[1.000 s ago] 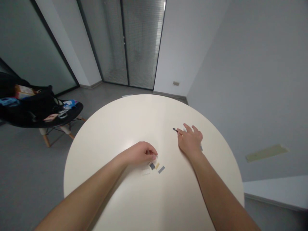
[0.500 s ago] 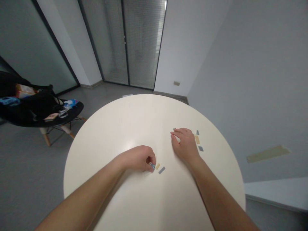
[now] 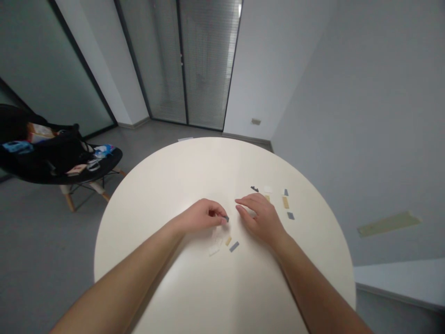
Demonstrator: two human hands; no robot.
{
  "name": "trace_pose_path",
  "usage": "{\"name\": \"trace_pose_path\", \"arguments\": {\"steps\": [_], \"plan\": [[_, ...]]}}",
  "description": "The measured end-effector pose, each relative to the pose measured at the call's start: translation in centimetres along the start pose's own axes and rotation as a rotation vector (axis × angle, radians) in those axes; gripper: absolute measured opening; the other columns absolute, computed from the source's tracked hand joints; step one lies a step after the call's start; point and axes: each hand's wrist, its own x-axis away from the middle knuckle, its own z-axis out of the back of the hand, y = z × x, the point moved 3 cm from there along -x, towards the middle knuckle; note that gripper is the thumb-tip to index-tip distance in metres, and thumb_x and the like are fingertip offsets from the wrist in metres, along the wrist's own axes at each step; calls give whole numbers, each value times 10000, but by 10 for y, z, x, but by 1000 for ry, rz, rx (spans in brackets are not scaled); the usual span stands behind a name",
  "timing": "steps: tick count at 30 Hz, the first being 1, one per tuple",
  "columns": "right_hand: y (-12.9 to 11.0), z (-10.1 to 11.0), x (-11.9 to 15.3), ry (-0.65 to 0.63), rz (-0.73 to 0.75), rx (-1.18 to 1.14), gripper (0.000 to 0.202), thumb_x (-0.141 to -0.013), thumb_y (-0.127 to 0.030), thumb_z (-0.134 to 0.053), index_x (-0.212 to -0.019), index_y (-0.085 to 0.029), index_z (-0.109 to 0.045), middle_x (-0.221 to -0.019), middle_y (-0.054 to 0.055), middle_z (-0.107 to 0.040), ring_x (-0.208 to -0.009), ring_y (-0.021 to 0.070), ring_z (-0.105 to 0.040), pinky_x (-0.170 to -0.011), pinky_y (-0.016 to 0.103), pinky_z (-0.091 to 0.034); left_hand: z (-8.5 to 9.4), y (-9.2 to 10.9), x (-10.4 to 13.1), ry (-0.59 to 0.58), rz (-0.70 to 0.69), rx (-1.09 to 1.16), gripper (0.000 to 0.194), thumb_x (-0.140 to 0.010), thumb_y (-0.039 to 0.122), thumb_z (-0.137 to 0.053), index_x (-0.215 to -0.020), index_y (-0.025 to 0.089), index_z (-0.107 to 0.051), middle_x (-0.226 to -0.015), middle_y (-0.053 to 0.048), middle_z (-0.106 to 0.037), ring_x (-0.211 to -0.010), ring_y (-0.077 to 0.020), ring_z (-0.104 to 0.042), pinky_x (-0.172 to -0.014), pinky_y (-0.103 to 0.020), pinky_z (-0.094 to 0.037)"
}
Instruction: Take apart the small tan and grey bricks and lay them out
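Between the thumb and fingertips of my left hand [image 3: 205, 216] is a small dark grey toy brick [image 3: 226, 218], held just over the table. My right hand [image 3: 260, 215] is open, palm down, its thumb and fingers apart and pointing toward that piece without touching it. Below my left hand lie a small tan brick [image 3: 228, 240], a longer grey brick [image 3: 234, 247] and some faint white pieces [image 3: 214, 250]. Beyond my right hand are a black toothed piece [image 3: 255, 189] and a white piece [image 3: 268, 189]; a tan piece [image 3: 267, 197] is partly hidden by the hand.
On the right of the round white table [image 3: 167, 174] lie a tan brick [image 3: 285, 202] and two grey ones, one [image 3: 286, 192] farther away and one [image 3: 291, 215] nearer. A black chair [image 3: 52, 174] with a bag and packets stands at the left.
My left hand has moved away from the near pieces, forward and slightly right, with the grey brick. My right hand has shifted left and nearer, uncovering the black and white pieces.
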Motion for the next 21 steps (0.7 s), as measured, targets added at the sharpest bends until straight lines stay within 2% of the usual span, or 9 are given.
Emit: {"name": "trace_pose_path", "arguments": {"steps": [4,10,15,21], "plan": [[-15,-4,0,-33,76,-110,180,-866,-246,-585,-1016,-221,-681,-870,59,-707,-815,183,-614,-772,359,-496,3,-3,-3,82,13,211,308,-749,386,-663,-876,110,-714,-670,-25,-628,-594,-106,-497,-573,-225,-382],[-21,-11,1,-45,104,-153,219,-874,-223,-568,-1066,-239,-673,-837,49,-701,-782,176,-609,-731,345,-491,-2,-1,-2,8,44,267,379,-772,464,-632,-906,122,-723,-740,-44,-652,-597,-98,-481,-553,-217,-379],[-21,-9,0,-9,106,-164,216,-861,-227,-590,-1063,-240,-668,-819,44,-696,-765,170,-612,-723,337,-493,-3,-5,-5,36,3,303,388,-771,491,-629,-850,118,-699,-672,-26,-622,-566,-85,-461,-542,-209,-365],[-20,-10,1,4,126,-166,286,-855,-201,-598,-1133,-256,-638,-865,49,-695,-815,181,-614,-755,354,-503,-5,-9,-9,72,-24,461,356,-749,455,-678,-858,117,-658,-715,-16,-623,-572,-75,-473,-581,-223,-377]]}}
